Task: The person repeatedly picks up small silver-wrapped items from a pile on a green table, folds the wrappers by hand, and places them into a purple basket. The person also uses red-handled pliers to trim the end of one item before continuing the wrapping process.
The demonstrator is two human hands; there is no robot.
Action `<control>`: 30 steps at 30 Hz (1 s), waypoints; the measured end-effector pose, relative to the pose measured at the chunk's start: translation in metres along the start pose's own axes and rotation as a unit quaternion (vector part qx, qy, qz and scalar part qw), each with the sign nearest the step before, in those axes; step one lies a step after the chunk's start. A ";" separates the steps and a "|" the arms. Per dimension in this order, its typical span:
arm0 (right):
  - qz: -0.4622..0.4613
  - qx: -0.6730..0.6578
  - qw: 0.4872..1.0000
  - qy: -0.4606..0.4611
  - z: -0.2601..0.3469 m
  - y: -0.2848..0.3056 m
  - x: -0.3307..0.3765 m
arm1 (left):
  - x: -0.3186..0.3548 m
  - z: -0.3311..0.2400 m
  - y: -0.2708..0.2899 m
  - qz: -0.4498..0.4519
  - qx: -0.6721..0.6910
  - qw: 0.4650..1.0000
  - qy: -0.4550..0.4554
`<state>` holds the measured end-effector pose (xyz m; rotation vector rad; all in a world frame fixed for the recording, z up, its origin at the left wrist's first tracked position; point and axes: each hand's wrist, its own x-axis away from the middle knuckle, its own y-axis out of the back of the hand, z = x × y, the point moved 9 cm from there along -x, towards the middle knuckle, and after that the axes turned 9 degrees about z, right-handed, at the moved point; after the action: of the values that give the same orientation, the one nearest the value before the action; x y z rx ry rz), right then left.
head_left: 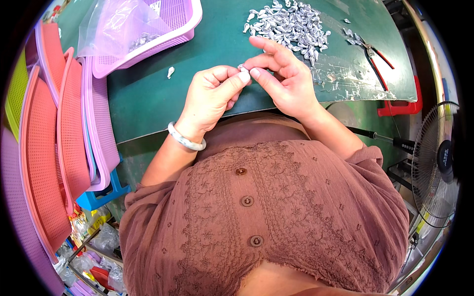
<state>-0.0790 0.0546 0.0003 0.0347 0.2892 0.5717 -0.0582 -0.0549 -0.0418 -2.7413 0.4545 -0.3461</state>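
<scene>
Above the near edge of the green table, both my hands meet at one small silver-grey piece, mostly covered by fingertips. My left hand, with a pale bangle on its wrist, pinches it between thumb and forefinger. Thumb and forefinger of my right hand close on its other side, while the remaining fingers are raised and spread. Just beyond the right hand lies a heap of small grey teardrop-shaped pieces. One single piece rests left of my left hand.
A purple plastic basket holding a clear bag stands at the far left of the table. Red-handled pliers lie at the right beside a few pieces. Stacked red and purple baskets line the left; a fan stands right.
</scene>
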 end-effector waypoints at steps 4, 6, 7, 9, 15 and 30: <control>-0.016 0.153 0.985 0.077 0.018 0.001 0.000 | 0.001 0.000 0.002 -0.024 -0.008 1.000 -0.012; -0.037 0.174 0.980 0.092 0.020 0.003 0.000 | 0.002 0.000 0.002 -0.041 -0.017 0.999 -0.019; -0.040 0.179 0.978 0.096 0.021 0.003 0.001 | 0.002 0.000 0.001 -0.050 -0.023 0.998 -0.020; -0.046 0.190 0.975 0.104 0.022 0.004 0.002 | 0.002 0.000 0.001 -0.059 -0.032 0.998 -0.020; -0.036 -0.030 0.999 0.017 -0.005 0.013 -0.004 | 0.000 0.000 -0.002 -0.027 -0.060 0.998 0.004; 0.030 -0.044 0.997 -0.049 -0.006 0.012 -0.005 | -0.001 -0.004 -0.008 -0.007 -0.158 0.987 -0.039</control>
<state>-0.0910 0.0612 -0.0027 -0.0144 0.1681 0.6400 -0.0581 -0.0490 -0.0355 -3.0533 0.5079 -0.1797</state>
